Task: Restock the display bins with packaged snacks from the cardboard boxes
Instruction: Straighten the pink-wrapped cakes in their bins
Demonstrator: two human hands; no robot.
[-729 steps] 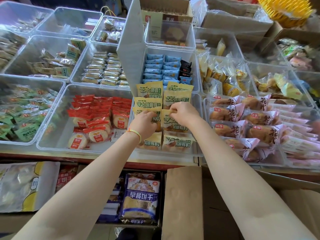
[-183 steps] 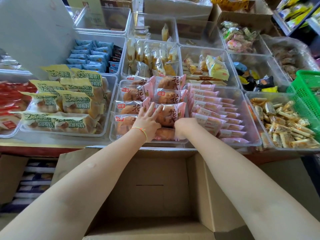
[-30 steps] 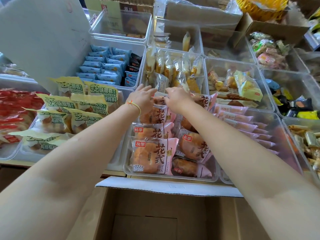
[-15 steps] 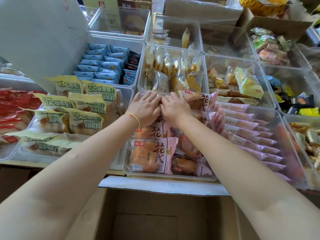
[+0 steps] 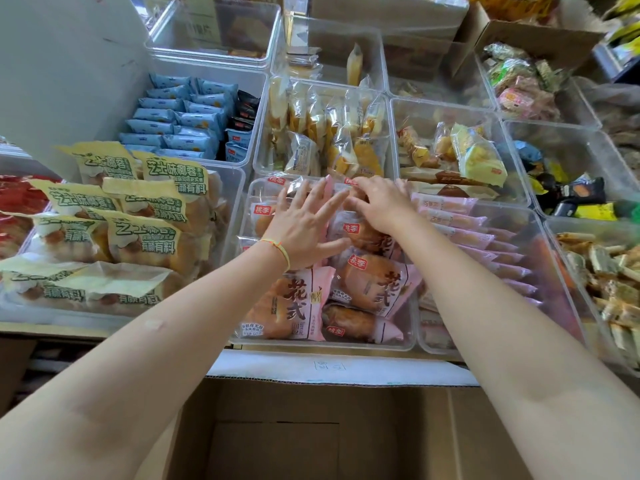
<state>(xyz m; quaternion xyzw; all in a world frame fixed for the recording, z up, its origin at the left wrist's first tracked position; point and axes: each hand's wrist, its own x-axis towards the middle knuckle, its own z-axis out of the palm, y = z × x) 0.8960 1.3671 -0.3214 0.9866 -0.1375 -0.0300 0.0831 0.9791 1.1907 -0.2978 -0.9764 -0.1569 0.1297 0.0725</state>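
Observation:
A clear plastic bin [image 5: 242, 220] in the middle of the display holds several pink-wrapped bread packets [image 5: 374, 282]. My left hand [image 5: 304, 223] lies flat with spread fingers on the packets in the bin's left half. My right hand [image 5: 381, 202] rests on the packets at the bin's far right, fingers bent down onto a wrapper; whether it grips one I cannot tell. Below the shelf edge stands an open cardboard box [image 5: 311, 427], and no packets show inside it.
Left of the bin is a bin of yellow-green wrapped buns [image 5: 138, 216]; right of it, thin pink packets [image 5: 485, 244]. Behind are blue packets [image 5: 180, 119], clear-wrapped yellow snacks [image 5: 329, 133] and more bins. A white board [image 5: 69, 64] leans at the back left.
Both hands have slid a little toward me along the pink packets. My left hand's fingers have spread wider.

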